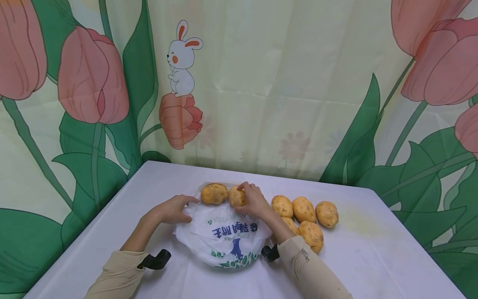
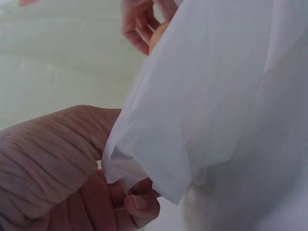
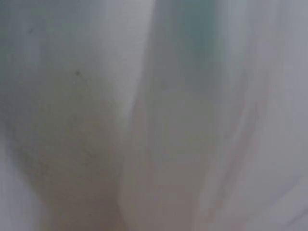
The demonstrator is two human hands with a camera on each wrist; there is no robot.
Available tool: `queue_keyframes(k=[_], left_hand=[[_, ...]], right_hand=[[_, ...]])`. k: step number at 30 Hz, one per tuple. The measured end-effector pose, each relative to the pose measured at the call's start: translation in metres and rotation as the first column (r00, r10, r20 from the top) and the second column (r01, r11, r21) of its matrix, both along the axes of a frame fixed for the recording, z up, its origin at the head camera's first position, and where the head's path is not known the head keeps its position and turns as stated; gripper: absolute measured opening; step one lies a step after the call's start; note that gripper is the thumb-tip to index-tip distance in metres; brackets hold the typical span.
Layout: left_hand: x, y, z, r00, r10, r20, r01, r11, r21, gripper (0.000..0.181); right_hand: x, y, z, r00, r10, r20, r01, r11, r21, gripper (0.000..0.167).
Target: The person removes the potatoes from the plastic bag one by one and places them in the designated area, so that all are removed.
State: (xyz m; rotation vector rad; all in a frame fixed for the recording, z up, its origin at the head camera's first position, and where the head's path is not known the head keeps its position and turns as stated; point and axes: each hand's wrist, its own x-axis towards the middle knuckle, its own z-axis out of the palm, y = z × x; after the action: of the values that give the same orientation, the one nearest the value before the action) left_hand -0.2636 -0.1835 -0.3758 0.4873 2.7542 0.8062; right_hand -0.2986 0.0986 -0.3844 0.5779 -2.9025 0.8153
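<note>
A white plastic bag with blue and green print lies on the table, two potatoes at its far edge. My right hand grips the right one of these potatoes, thumb and fingers curled round it. The other potato rests beside it, untouched. At the bag's left edge, my left hand holds the plastic. The left wrist view shows this hand with its fingers curled behind a fold of the bag. Only blurred white plastic fills most of the right wrist view.
Several loose potatoes lie in a group right of the bag, partly behind my right forearm. The white table extends on both sides. A printed curtain with tulips and a rabbit hangs behind its far edge.
</note>
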Motion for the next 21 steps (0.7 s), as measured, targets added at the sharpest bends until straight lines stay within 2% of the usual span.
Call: queue_keyframes(k=[10, 21], left_hand=[[-0.001, 0.001, 0.000, 1.000, 0.008, 0.007, -0.008, 1.000, 0.001, 0.059], [-0.001, 0.000, -0.002, 1.000, 0.002, -0.002, -0.002, 1.000, -0.007, 0.059]], right_hand=[[0.011, 0.005, 0.010, 0.999, 0.024, -0.038, -0.026, 0.999, -0.046, 0.061], [0.027, 0.010, 0.013, 0.997, 0.029, -0.077, -0.035, 0.997, -0.075, 0.062]])
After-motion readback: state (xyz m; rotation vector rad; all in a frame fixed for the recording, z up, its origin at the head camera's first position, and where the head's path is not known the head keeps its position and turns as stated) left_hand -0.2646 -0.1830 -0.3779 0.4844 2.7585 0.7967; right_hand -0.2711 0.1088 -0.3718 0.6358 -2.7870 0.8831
